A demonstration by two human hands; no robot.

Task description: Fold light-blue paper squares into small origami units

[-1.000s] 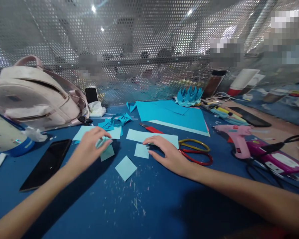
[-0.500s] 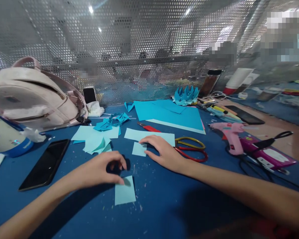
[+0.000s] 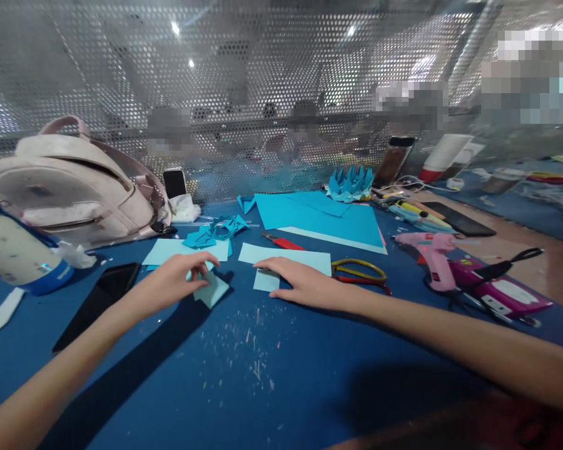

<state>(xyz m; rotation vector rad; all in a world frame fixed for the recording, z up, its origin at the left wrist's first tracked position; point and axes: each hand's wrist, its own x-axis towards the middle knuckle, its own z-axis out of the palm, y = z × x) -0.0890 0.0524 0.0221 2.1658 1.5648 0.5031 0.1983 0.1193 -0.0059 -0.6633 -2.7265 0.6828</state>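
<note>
My left hand [image 3: 176, 279] pinches a small light blue paper square [image 3: 211, 291] and rests it on a little stack of such squares on the blue table. Flat beside it, my right hand [image 3: 304, 285] lies with its fingertips on another small light blue square [image 3: 265, 281]. A longer light blue strip [image 3: 286, 256] sits just behind that hand. Red and yellow scissors [image 3: 361, 273] lie right of my right hand.
A black phone [image 3: 98, 300] lies at the left, behind it a pale backpack [image 3: 75, 184] and a white cup [image 3: 14, 253]. Blue sheets [image 3: 323, 215], folded paper shapes [image 3: 216, 230], a red cutter [image 3: 281, 241], a pink glue gun [image 3: 431, 256] and a perforated metal screen [image 3: 263, 94] stand further back.
My left hand picked up the light blue square near the table's front and carried it back onto the stack of squares. My right hand stayed on its square.
</note>
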